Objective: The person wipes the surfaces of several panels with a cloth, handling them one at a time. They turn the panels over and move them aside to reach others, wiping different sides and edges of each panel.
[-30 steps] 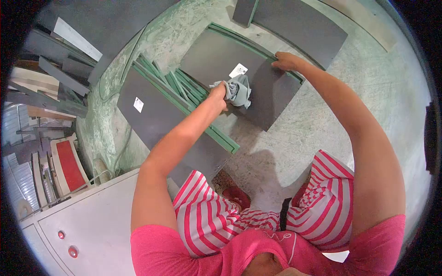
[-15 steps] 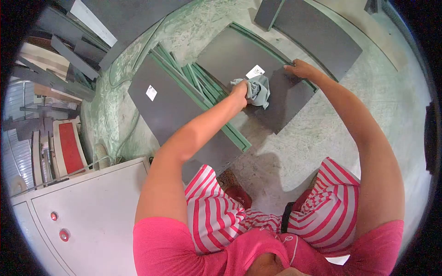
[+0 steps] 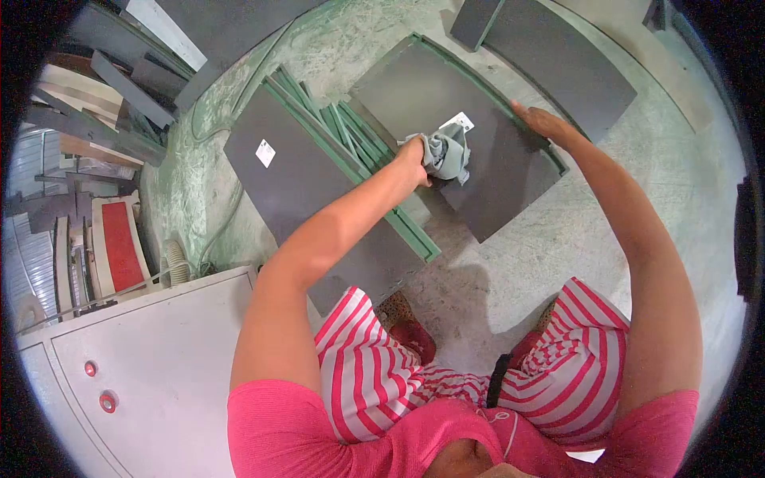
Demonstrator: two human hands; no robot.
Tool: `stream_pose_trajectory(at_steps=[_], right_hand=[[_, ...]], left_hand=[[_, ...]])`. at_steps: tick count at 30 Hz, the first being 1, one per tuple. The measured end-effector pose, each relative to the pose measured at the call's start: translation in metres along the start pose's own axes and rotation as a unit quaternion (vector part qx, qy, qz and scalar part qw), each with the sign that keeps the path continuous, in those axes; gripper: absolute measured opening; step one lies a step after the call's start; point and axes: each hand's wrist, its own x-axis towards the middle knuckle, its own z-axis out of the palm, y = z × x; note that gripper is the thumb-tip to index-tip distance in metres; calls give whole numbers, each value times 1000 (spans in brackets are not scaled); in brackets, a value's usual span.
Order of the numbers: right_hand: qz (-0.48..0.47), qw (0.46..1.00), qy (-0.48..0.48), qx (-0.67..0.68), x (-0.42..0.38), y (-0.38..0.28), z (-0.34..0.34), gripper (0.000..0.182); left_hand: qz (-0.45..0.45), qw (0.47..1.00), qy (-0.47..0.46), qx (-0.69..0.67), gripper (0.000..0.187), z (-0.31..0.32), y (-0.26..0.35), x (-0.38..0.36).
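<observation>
A crumpled grey-green cloth [image 3: 449,153] is bunched in my left hand [image 3: 413,162], over the near left edge of a dark panel [image 3: 502,183]. That panel has a green-edged far side and a white label [image 3: 458,122]. At its far right edge rests my right hand [image 3: 545,124], its fingers partly hidden behind the rim. To the left lies another dark panel [image 3: 299,167] with a white label [image 3: 265,153] and a green edge. Several green strips [image 3: 355,135] are heaped between the two panels.
A further dark panel [image 3: 558,68] lies on the floor at the upper right. At the lower left stands a white cabinet [image 3: 167,358] with red buttons. Boards [image 3: 131,95] are stacked at the upper left, and a hose [image 3: 177,263] stands behind the cabinet.
The panel under my right hand has shifted slightly to the right and its near corner lower in view. My right hand has moved right along with it. The cloth remains in my left hand.
</observation>
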Motion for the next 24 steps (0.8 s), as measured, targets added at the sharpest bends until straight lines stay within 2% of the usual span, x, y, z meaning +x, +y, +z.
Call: stream_pose_trajectory(at_steps=[2, 3, 5, 7, 9, 10, 12, 13, 15, 16, 17, 19, 22, 24], right_hand=[[43, 995, 63, 70, 2, -4, -8, 86], [43, 995, 62, 69, 2, -5, -12, 86], [22, 985, 76, 156, 7, -4, -21, 82], [55, 984, 75, 153, 20, 1, -23, 77], [67, 986, 99, 119, 13, -7, -28, 75], [66, 986, 100, 119, 11, -9, -28, 75], [58, 987, 90, 117, 9, -6, -29, 73], [56, 987, 92, 117, 9, -5, -26, 73], [52, 965, 68, 248, 6, -1, -18, 74], [49, 965, 71, 247, 5, 1, -18, 74], [46, 974, 100, 200, 0, -3, -18, 75], [40, 979, 132, 149, -2, -7, -21, 77], [58, 981, 136, 123, 0, -16, -28, 82], [67, 975, 186, 97, -4, -26, -33, 85]], left_hand=[[14, 999, -33, 0, 33, 2, 6, -13], [14, 999, -33, -1, 33, 3, 6, -17], [56, 993, -86, -64, 31, 5, 7, -25], [42, 993, -70, -79, 30, 8, 11, -30], [32, 989, -131, -61, 32, 1, 16, -8], [33, 989, -131, -60, 32, -1, 19, -4], [45, 973, -218, -60, 30, -5, 23, -12], [48, 973, -219, -59, 30, -5, 26, -16], [109, 949, -285, -80, 30, -3, 31, -31], [124, 939, -316, -62, 32, -4, 37, -27], [129, 937, -318, -62, 32, -3, 39, -38], [131, 977, -165, -28, 29, -1, 44, -66], [154, 976, -154, -23, 26, -3, 42, -84], [169, 976, -137, -28, 26, -6, 38, -91]])
